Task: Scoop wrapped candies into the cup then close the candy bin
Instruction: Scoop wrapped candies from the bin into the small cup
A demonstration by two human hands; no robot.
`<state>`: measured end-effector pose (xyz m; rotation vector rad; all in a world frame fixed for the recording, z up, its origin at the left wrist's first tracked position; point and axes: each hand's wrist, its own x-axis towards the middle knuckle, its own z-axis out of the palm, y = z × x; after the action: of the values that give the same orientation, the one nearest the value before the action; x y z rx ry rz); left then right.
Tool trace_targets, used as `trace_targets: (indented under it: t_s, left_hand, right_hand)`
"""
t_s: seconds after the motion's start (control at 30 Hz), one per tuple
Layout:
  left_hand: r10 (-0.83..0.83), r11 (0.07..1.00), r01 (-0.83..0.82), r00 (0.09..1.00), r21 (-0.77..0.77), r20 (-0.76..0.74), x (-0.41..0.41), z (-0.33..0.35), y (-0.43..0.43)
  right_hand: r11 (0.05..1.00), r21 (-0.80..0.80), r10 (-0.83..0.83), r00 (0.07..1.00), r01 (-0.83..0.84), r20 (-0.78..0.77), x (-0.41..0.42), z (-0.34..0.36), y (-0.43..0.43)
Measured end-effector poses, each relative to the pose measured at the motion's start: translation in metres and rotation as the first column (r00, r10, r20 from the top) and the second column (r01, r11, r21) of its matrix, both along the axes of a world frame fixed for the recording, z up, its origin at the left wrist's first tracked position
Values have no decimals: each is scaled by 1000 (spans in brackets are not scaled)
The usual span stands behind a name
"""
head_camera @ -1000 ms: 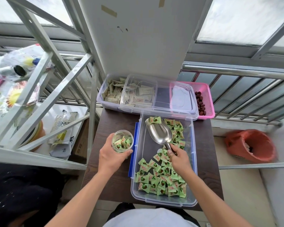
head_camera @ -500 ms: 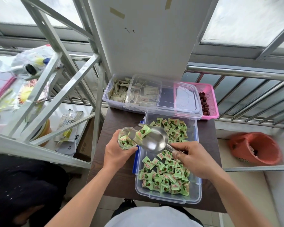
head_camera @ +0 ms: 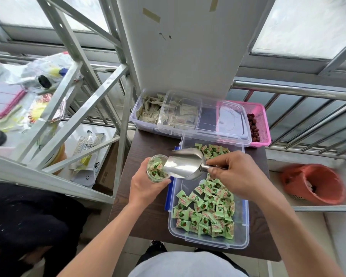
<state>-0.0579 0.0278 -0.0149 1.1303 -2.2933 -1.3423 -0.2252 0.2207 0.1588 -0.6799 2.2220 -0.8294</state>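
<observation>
My left hand grips a small clear cup partly filled with green wrapped candies, held just left of the open candy bin. My right hand holds the handle of a metal scoop, tipped with its mouth against the cup's rim. The scoop's bowl looks empty. Green wrapped candies lie in the bin, most at the near end and some at the far end. A clear lid rests across the containers behind the bin.
The bin sits on a small dark wooden table. Behind it stand a clear box of white sachets and a pink basket of dark red fruits. A metal shelf frame stands left, a railing behind, an orange bucket on the right.
My right hand lifted the scoop out of the bin with candies, swung it left to the cup and tipped it. The candies have left the scoop and the cup holds more.
</observation>
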Motion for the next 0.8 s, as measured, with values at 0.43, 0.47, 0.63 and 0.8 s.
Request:
trace_targets:
  t_s: [0.43,0.47,0.63,0.8]
  left_hand:
    - [204,978,-205,979,37,25,-2,-1,-2]
    - [190,981,-191,981,31,37,-2,0,-1]
    - [115,993,-118,990,23,78,0,-5,-1]
    - [109,994,-110,990,14,88,-1,-7,2]
  right_hand:
    - [937,215,-303,946,274,114,-19,-115,33]
    - [939,214,-300,946,270,121,-17,-122,30]
    - [936,177,-324,940,303,104,-10,-146,12]
    - [929,152,-353,932,339,79,-14,-163,-20]
